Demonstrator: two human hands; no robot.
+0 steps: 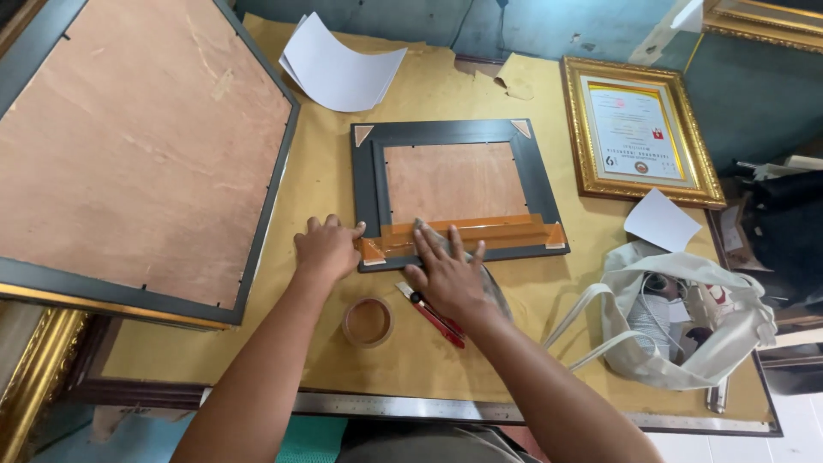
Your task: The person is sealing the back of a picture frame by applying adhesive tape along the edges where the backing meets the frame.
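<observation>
- My left hand (327, 247) lies flat, fingers spread, on the lower left corner of the black picture frame (454, 190) at the picture's centre.
- My right hand (447, 276) presses open-palmed on a grey cloth (426, 233) over the brown tape strip (480, 233) along the frame's bottom edge.
- A tape roll (368, 321) and red cutter (433, 314) lie just below.

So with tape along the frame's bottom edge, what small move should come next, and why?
Probably slide the right hand with its cloth rightward along the brown tape, while the left hand steadies the small frame. The tape's right stretch looks glossy and not yet pressed.
</observation>
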